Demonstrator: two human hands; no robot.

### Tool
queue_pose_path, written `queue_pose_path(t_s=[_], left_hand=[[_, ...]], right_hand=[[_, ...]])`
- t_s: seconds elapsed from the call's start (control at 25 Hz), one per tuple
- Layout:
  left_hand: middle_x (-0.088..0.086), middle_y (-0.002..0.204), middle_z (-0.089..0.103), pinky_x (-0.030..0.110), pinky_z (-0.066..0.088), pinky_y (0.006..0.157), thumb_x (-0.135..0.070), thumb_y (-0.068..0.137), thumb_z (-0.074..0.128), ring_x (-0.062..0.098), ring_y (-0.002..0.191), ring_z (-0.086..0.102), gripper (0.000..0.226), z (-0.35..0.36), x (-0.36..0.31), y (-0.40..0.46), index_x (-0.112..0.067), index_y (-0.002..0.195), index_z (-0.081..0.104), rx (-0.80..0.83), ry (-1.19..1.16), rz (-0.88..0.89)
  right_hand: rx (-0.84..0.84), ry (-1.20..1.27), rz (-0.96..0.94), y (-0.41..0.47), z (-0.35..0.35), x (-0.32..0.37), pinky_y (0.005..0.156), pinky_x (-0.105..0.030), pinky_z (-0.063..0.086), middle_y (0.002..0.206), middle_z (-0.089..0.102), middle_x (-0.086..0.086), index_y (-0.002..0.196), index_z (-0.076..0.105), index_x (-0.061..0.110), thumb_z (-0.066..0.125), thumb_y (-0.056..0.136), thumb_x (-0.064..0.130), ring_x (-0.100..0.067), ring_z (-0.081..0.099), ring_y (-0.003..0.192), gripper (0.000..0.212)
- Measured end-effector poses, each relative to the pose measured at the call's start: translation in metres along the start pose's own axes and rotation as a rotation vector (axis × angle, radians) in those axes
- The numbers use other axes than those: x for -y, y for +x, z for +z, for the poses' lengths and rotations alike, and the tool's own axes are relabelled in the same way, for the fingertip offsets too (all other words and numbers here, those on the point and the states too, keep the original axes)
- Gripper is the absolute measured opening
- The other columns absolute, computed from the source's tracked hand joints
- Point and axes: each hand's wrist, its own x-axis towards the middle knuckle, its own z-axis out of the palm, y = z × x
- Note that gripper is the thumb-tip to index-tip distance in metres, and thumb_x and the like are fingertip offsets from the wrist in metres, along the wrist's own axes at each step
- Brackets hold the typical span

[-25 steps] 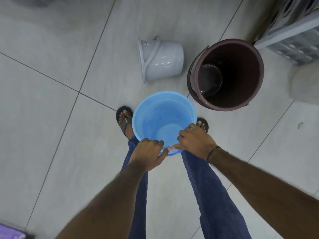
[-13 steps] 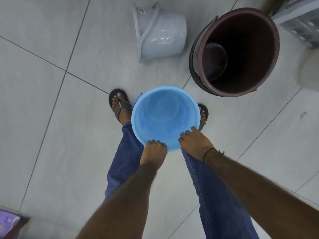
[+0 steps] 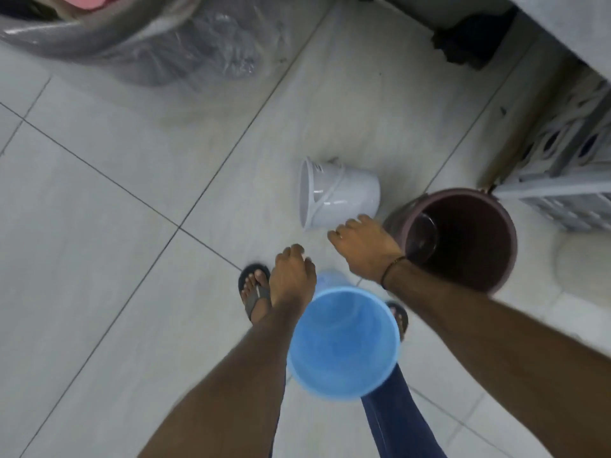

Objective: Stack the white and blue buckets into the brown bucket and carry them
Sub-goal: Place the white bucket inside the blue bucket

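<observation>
The blue bucket [image 3: 344, 342] stands upright between my feet, mouth up, with neither hand on it. The white bucket [image 3: 337, 196] lies on its side on the tiles farther ahead, its mouth facing left and its handle across the side. To the right stands the brown bucket [image 3: 463, 239], upright with a dark inside. My right hand [image 3: 363, 249] hovers palm down at the white bucket's near edge; whether it touches is unclear. My left hand [image 3: 291, 279] hangs over the floor just beyond the blue bucket's rim, fingers loosely bent, holding nothing.
A large tub wrapped in clear plastic [image 3: 132, 38] fills the far left. A grey lattice crate [image 3: 568, 180] stands to the right, just behind the brown bucket. A dark object [image 3: 472, 38] sits under a ledge at the far right. My sandalled left foot [image 3: 254, 289] is beside the blue bucket.
Both hands have let go of the blue bucket's rim and moved forward toward the white bucket. The view has tilted up, showing more floor and the wrapped tub.
</observation>
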Motion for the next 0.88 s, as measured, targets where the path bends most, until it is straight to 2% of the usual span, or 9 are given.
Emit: queue_pose_path(t_s=[0.08,0.12,0.2,0.24,0.36,0.44,0.56,0.72,0.88], left_hand=[[0.017,0.137,0.054,0.042,0.042,0.104,-0.019,0.097,0.05,0.034,0.125,0.05,0.045,0.014,0.001,0.068,-0.005,0.139,0.043,0.032,-0.296,-0.192],[0.016,0.143,0.05,0.04,0.038,0.108,-0.017,0.097,0.05,0.033,0.13,0.047,0.05,0.025,0.006,0.099,-0.005,0.144,0.038,0.077,-0.397,-0.219],[0.015,0.14,0.055,0.035,0.041,0.104,-0.015,0.097,0.05,0.033,0.127,0.051,0.045,0.039,0.009,0.137,-0.009,0.14,0.044,0.168,-0.47,-0.19],[0.015,0.129,0.063,0.035,0.046,0.094,-0.015,0.096,0.05,0.035,0.118,0.057,0.035,0.052,0.02,0.153,-0.01,0.13,0.053,0.189,-0.44,-0.151],[0.015,0.098,0.071,0.034,0.046,0.069,-0.019,0.095,0.051,0.037,0.091,0.064,0.016,0.056,0.03,0.164,-0.009,0.102,0.062,0.183,-0.352,0.015],[0.011,0.096,0.072,0.036,0.052,0.068,-0.022,0.095,0.051,0.034,0.086,0.066,0.018,0.04,0.029,0.155,-0.012,0.105,0.063,0.096,-0.285,0.114],[0.008,0.095,0.074,0.039,0.057,0.07,-0.016,0.092,0.055,0.031,0.08,0.067,0.021,0.007,0.024,0.137,-0.014,0.11,0.067,-0.097,-0.116,0.3],[0.005,0.076,0.072,0.034,0.05,0.07,-0.007,0.08,0.068,0.027,0.064,0.064,0.014,-0.011,0.03,0.13,-0.013,0.093,0.072,-0.147,0.307,0.611],[0.006,0.068,0.068,0.033,0.05,0.067,0.004,0.067,0.069,0.026,0.058,0.063,0.021,0.016,0.052,0.127,-0.011,0.081,0.069,-0.052,0.576,0.728]], right_hand=[[-0.02,-0.091,0.014,0.071,0.002,-0.026,0.104,-0.052,0.035,0.132,0.056,-0.013,0.137,0.043,0.012,0.06,0.083,0.016,-0.033,0.049,0.122,0.057],[0.003,-0.173,0.006,0.107,0.009,-0.033,0.109,-0.054,0.029,0.144,0.045,-0.013,0.144,0.034,0.015,0.054,0.089,0.019,-0.033,0.04,0.132,0.059],[0.143,-0.331,-0.069,0.154,0.017,-0.045,0.114,-0.056,0.019,0.155,0.029,-0.01,0.149,0.027,0.027,0.044,0.098,0.028,-0.031,0.024,0.143,0.054],[0.225,-0.37,-0.094,0.177,0.025,-0.043,0.115,-0.057,0.016,0.155,0.031,-0.008,0.147,0.032,0.031,0.043,0.098,0.03,-0.029,0.022,0.143,0.05],[0.258,-0.39,-0.12,0.19,0.019,-0.051,0.115,-0.057,0.016,0.134,0.058,-0.002,0.124,0.061,0.03,0.053,0.093,0.023,-0.027,0.042,0.13,0.033],[0.21,-0.37,-0.13,0.184,0.006,-0.061,0.115,-0.057,0.016,0.114,0.067,0.002,0.106,0.069,0.031,0.065,0.084,0.026,-0.024,0.051,0.118,0.023],[0.084,-0.234,-0.108,0.155,-0.004,-0.068,0.107,-0.053,0.029,0.096,0.069,0.0,0.092,0.07,0.028,0.076,0.066,0.04,-0.027,0.058,0.101,0.029],[-0.038,-0.105,-0.011,0.121,0.028,-0.055,0.091,-0.048,0.042,0.091,0.066,-0.011,0.097,0.066,0.015,0.078,0.062,0.033,-0.031,0.059,0.091,0.041],[-0.047,-0.049,0.002,0.114,0.089,-0.023,0.089,-0.048,0.042,0.1,0.065,-0.011,0.108,0.06,0.015,0.075,0.069,0.032,-0.031,0.058,0.093,0.046]])
